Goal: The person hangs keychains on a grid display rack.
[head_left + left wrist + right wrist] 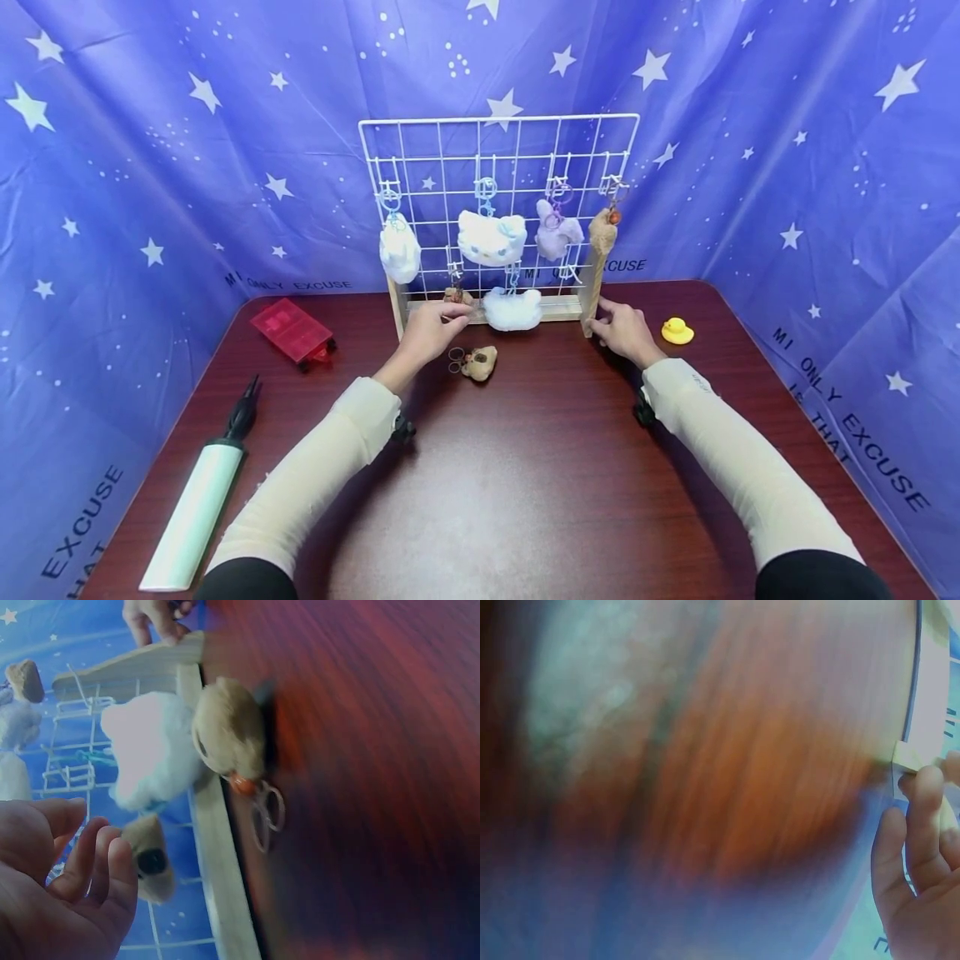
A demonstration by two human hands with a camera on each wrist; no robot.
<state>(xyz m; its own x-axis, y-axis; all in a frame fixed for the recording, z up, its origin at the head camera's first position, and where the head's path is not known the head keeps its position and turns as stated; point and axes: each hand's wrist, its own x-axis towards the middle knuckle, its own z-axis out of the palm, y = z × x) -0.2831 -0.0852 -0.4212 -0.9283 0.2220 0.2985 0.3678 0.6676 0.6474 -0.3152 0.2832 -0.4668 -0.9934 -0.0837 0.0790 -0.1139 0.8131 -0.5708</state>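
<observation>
A white wire grid rack (pixel 498 119) on a wooden base stands at the back of the table, with several plush keychains on its hooks. My left hand (pixel 433 333) is at the lower left hook, by a hanging brown plush keychain (pixel 154 859). Its fingers are loosely bent, with nothing visible between them. Beside this hangs a white plush keychain (pixel 513 309). My right hand (pixel 624 332) grips the foot of the rack's right wooden side (pixel 589 312). On the table below the rack lies another brown plush keychain (pixel 480 364) with metal rings.
Higher on the grid hang a white cat-face plush (pixel 491 238), a lilac plush (pixel 558 231), a white plush (pixel 400 250) and a tan plush (pixel 602 232). A red plastic box (pixel 292 331) and a pale green hand pump (pixel 197 508) lie at left, a yellow rubber duck (pixel 677 331) at right.
</observation>
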